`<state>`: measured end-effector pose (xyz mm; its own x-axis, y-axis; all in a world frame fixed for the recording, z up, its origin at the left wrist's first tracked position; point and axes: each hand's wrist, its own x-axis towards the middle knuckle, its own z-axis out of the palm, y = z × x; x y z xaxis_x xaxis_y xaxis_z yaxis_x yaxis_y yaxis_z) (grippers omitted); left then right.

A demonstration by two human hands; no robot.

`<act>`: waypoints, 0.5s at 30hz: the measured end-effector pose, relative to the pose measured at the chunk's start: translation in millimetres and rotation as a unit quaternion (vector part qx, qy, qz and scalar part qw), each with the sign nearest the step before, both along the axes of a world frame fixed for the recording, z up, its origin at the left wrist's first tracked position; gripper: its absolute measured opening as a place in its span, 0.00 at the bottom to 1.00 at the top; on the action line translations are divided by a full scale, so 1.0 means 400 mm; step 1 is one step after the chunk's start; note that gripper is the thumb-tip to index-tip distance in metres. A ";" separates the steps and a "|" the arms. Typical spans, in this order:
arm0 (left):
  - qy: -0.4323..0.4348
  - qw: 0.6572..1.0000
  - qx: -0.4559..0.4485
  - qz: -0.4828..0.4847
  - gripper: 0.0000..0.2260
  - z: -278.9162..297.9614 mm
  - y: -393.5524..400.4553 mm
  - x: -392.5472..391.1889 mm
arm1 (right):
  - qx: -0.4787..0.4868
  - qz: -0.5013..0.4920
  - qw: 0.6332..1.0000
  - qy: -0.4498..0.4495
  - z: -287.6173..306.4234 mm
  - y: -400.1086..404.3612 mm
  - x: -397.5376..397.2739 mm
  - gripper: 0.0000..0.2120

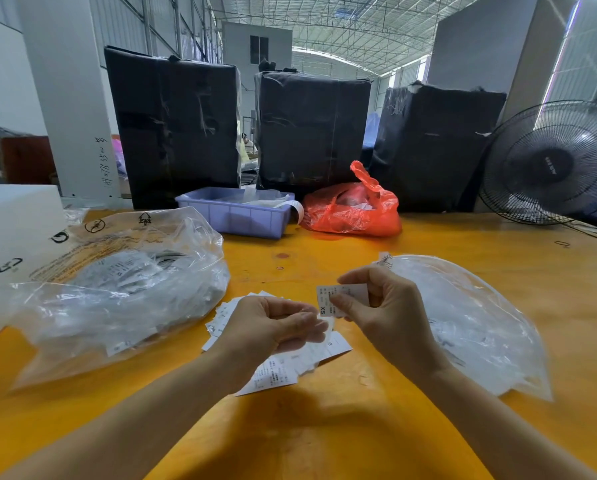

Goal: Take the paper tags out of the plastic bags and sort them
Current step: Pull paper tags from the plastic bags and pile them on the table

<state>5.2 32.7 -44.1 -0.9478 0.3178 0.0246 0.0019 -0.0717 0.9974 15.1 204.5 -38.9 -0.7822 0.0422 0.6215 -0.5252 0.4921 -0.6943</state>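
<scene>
**One tag between the fingers, a pile waiting below**

The right hand [387, 313] pinches a small paper tag [338, 299] (marked XS) between thumb and forefinger, holding it up above the yellow desk [325, 427]. The left hand [273, 327] is just beside it, its fingers [307, 323] curled; whether they hold anything I cannot tell. Under the left hand lies a loose pile of tags [290, 362] on the desk. The tag looks very light, thin and easy to bend, so I would take it by one edge, gently. A full plastic bag [117, 282] lies to the left, and a flat plastic bag [463, 323] to the right.
</scene>
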 end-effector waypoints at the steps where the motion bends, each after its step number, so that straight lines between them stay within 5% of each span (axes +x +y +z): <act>1: 0.003 1.000 -0.004 0.003 0.08 0.000 0.000 -0.001 | 0.004 0.001 1.000 -0.004 -0.001 -0.001 -0.001 0.09; 15: 0.020 0.998 0.023 0.060 0.06 -0.001 0.002 -0.004 | -0.003 0.002 0.999 -0.041 0.001 -0.001 0.001 0.08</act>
